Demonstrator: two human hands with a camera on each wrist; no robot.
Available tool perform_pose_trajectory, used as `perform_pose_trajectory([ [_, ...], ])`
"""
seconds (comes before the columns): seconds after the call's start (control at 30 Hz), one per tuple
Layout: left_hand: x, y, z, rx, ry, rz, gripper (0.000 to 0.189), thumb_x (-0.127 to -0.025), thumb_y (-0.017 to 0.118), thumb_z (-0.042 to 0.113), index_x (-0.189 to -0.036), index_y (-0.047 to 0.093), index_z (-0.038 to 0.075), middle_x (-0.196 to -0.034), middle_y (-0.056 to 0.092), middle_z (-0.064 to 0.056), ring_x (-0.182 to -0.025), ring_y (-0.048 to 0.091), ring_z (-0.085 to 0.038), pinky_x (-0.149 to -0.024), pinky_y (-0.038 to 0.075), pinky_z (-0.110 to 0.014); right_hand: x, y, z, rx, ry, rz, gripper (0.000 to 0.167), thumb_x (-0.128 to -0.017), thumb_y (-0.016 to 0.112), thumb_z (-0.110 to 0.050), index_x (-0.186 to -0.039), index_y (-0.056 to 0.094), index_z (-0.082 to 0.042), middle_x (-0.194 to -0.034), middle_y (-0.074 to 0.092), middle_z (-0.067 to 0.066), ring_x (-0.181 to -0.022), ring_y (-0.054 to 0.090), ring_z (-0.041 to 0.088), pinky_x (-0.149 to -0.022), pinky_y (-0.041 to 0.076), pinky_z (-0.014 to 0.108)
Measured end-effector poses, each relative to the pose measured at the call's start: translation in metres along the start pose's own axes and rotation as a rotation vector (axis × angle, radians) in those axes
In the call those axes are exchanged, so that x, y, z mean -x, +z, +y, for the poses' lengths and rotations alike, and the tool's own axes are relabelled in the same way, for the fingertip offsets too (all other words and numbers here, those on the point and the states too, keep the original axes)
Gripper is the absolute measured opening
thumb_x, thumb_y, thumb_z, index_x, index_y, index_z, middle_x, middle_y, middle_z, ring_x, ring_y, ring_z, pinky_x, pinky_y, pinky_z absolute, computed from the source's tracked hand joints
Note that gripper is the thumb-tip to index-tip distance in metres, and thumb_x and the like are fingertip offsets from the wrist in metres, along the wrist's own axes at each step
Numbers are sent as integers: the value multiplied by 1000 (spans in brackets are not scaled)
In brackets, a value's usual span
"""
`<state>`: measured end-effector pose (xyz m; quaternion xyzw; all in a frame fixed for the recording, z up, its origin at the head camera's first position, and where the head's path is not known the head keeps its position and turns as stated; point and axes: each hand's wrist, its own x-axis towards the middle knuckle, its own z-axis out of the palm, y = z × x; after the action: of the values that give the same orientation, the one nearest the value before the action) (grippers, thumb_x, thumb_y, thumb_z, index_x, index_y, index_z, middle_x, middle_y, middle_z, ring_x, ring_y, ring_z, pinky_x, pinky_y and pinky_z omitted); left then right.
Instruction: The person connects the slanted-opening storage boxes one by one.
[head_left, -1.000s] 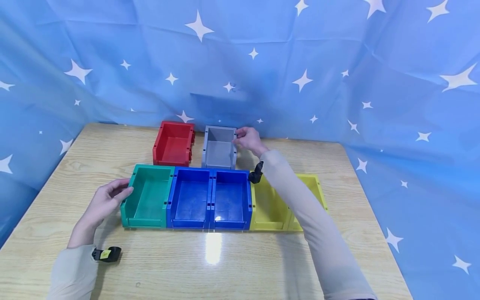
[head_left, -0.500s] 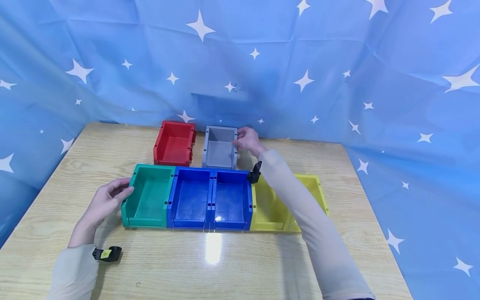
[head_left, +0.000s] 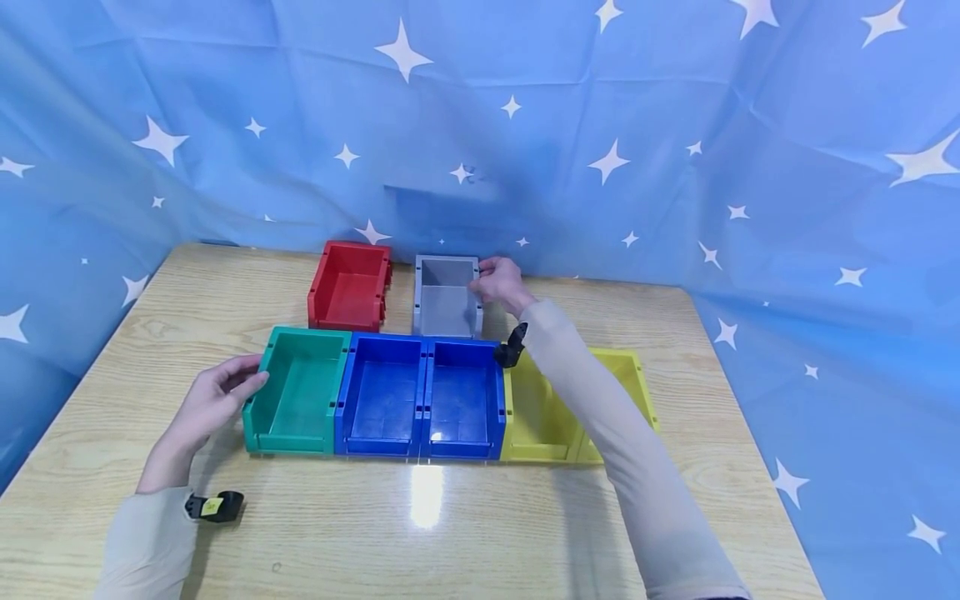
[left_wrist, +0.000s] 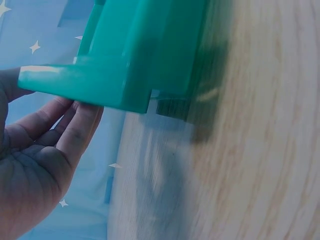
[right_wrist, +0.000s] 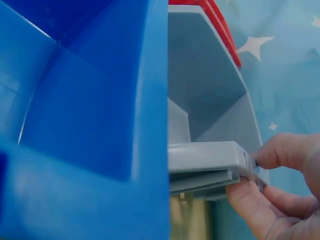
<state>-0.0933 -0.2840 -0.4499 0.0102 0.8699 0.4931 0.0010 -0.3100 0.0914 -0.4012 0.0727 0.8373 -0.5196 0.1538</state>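
In the head view my left hand holds the left wall of a green plastic bin. The left wrist view shows the thumb at the rim of that wall and the fingers against its outer side. Farther back, my right hand pinches the right wall of a grey bin, its fingers outside and below the rim in the right wrist view. Two blue bins stand side by side, touching the green one. The grey bin sits behind them, apart from a red bin.
Two yellow bins continue the front row on the right, partly hidden under my right forearm. The wooden table ends at the back against a blue curtain with white stars.
The grey bin has shifted slightly to the right with my right hand, widening its gap from the red bin. My left hand and the green bin stay in place.
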Motion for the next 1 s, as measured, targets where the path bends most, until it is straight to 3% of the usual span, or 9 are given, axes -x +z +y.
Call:
perform_pose_trajectory([
  [0.4,0,1,1,-6,2,9,45,-98,50,24,-127,49,-10,-112,55,-22,-86,49,9,-72,44,-8,9,-27,-1,-21,-32,54,47,-81,67,1,-125,52,0,-118,55,14,-98,58,26,-77,54,34],
  [0.73,-2,4,1,-18,28,40,41,-97,51,20,-124,51,-12,-111,57,-26,-85,49,14,-71,44,-6,25,-72,-2,-76,-46,121,46,-83,63,4,-127,51,2,-113,51,13,-93,56,23,-76,54,31],
  [1.0,-1,1,-4,-37,55,65,38,-96,53,16,-121,53,-12,-107,58,-23,-84,49,15,-70,44,-6,48,-110,0,-44,-45,122,51,-84,60,5,-133,45,3,-121,48,15,-97,53,22,-74,53,25],
])
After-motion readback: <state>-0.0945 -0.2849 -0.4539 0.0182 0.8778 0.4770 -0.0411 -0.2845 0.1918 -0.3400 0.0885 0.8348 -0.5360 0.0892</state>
